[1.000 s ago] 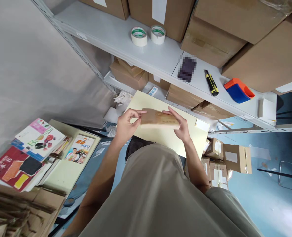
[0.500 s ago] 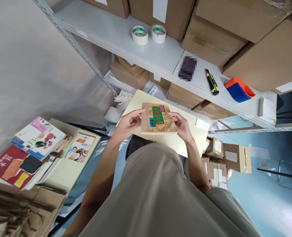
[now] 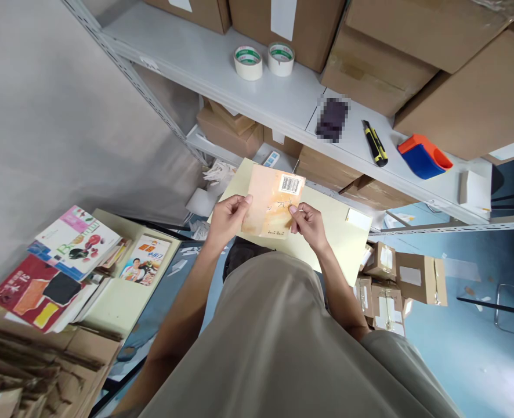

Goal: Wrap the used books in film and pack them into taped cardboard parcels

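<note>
A book (image 3: 271, 200) with a pale pink and orange back cover is held up above the pale yellow table (image 3: 339, 255). A white barcode label shows near its top right corner. My left hand (image 3: 230, 219) pinches the book's left edge, thumb on the cover. On the lower right edge, my right hand (image 3: 308, 225) grips it the same way, its thumb pressed on the cover. The fingers behind the book are hidden.
Above the table runs a grey shelf (image 3: 174, 55) with tape rolls (image 3: 248, 64), a yellow-black utility knife (image 3: 374, 144) and an orange-blue tape dispenser (image 3: 424, 157). Stacked books (image 3: 74, 241) stand at left. Cardboard boxes (image 3: 379, 261) sit on the floor at right.
The book has been turned over, from its front cover with the green title panel to its back cover with the barcode. Both hands now grip it with thumbs on top.
</note>
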The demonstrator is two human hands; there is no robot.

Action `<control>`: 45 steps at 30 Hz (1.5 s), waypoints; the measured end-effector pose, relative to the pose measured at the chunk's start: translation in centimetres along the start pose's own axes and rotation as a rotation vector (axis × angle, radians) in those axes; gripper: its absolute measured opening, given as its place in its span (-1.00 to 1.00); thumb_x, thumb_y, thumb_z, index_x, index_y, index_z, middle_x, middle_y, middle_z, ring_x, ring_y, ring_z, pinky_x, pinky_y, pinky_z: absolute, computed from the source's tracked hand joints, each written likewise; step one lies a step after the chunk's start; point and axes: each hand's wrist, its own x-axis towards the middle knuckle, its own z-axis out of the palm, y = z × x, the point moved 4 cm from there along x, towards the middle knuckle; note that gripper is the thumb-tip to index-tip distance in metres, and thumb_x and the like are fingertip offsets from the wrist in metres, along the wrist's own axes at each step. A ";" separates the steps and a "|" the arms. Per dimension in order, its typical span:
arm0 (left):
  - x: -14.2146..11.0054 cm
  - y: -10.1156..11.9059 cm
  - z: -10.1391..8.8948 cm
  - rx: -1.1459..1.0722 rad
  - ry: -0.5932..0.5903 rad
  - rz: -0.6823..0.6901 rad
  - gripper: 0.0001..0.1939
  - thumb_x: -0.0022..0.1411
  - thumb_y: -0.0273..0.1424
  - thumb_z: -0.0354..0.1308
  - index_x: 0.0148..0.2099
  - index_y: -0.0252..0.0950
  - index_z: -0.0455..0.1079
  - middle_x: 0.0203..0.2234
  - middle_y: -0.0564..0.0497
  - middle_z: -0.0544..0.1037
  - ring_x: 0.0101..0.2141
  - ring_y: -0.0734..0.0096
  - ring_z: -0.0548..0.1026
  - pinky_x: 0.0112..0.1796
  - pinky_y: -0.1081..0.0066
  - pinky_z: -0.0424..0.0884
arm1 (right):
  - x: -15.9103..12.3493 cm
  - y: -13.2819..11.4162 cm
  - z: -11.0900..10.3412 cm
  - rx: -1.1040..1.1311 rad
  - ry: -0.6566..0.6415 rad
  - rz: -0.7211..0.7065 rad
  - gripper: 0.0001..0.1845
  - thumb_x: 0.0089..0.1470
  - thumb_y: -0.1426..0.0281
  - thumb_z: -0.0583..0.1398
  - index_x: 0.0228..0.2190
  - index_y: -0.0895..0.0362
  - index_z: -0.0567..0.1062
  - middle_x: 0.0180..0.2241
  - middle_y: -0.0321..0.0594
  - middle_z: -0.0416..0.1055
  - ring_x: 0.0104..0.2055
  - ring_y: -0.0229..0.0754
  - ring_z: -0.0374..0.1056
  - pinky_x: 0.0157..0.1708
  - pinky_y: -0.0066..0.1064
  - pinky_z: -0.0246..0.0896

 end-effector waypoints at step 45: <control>12.1 -22.5 -1.0 0.342 -0.192 -0.196 -0.54 0.34 -0.58 0.13 0.22 -0.22 0.57 0.34 -0.17 0.59 0.31 0.08 0.59 0.34 0.17 0.50 | 15.1 22.7 7.7 -0.063 0.369 0.452 -0.50 -0.10 0.04 0.47 -0.19 0.09 0.64 -0.09 -0.12 0.71 -0.04 -0.01 0.63 0.02 -0.13 0.65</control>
